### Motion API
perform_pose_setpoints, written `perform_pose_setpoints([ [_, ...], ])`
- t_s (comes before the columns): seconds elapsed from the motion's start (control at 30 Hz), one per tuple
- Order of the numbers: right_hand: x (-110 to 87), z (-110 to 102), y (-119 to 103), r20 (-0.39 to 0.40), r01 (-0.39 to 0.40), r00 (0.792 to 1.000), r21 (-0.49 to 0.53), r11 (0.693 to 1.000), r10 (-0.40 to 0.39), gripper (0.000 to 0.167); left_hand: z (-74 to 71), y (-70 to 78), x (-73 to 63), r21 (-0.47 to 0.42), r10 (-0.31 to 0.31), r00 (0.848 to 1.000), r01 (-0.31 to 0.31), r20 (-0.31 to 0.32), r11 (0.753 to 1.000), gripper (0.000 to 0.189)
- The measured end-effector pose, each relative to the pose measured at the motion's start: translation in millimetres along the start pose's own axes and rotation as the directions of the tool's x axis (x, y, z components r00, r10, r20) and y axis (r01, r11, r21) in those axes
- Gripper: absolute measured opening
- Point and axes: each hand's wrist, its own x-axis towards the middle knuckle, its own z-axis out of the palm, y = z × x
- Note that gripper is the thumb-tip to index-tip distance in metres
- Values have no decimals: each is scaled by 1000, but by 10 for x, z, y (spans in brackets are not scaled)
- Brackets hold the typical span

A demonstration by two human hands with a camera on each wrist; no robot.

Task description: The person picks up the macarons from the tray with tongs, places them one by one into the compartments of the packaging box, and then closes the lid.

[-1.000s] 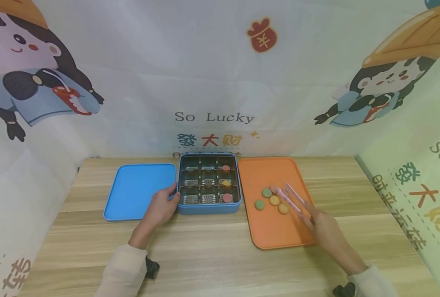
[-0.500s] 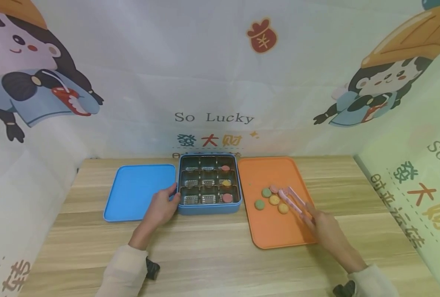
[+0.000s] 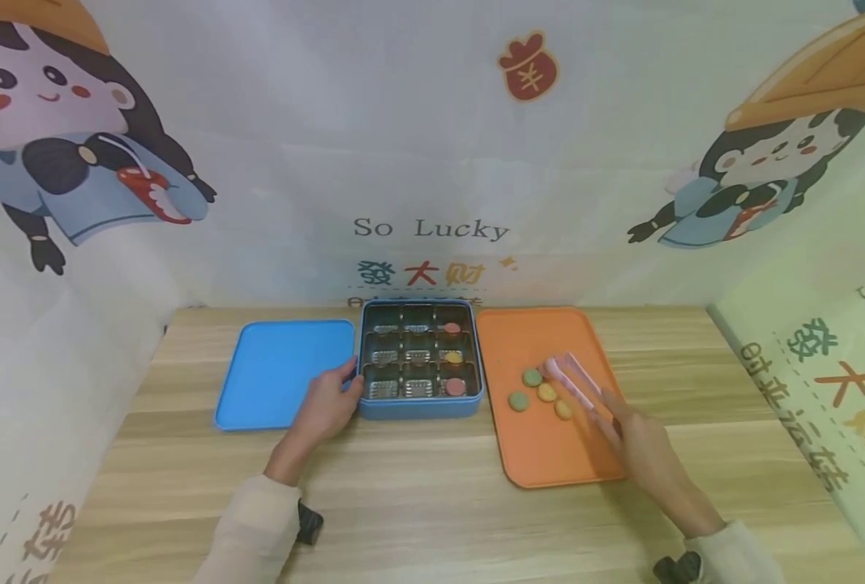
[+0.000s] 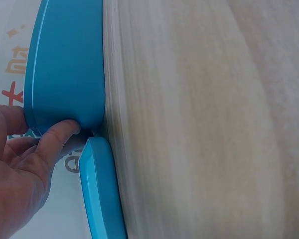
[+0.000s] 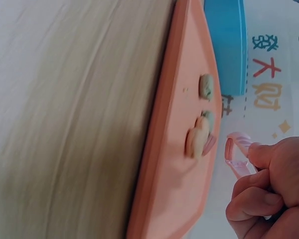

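Note:
My right hand (image 3: 640, 446) grips small pink tongs (image 3: 581, 385) over the orange tray (image 3: 549, 454). The tong tips overlap a pink macaron (image 3: 546, 369) in the head view. Close by lie two green macarons (image 3: 532, 377) and two yellow ones (image 3: 546, 392). In the right wrist view the tongs (image 5: 237, 157) show between thumb and curled fingers. My left hand (image 3: 328, 405) touches the left side of a blue box (image 3: 421, 408), thumb near its front corner. Seen from the left wrist, the fingers (image 4: 62, 132) rest against the box's side (image 4: 67, 64).
Inside the box a dark divided insert (image 3: 417, 357) has macarons down its right column: pink, yellow (image 3: 453, 357), pink. A blue lid (image 3: 286, 365) lies flat left of the box. A printed cloth (image 3: 293, 146) rises behind the wooden table (image 3: 403, 503).
The tong tips have shifted left and away onto the pink macaron. My left hand stays at the box. The whole head view has slid slightly.

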Motion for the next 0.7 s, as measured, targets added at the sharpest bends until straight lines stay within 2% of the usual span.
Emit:
perform_pose_setpoints([
  [0.2,80,-24,-172,13,15,1000,18,1000,-15,44,-1,10,12,-4,-3,1000,3,-2,1000,51],
  [0.5,170,42,-354,57,37,997,91,995,-43,47,-15,-13,29,-9,-55,998,56,19,998,53],
  [0.7,201,72,-467,21,73,997,101,992,-76,44,5,-14,43,-6,-42,999,42,13,999,52],
])
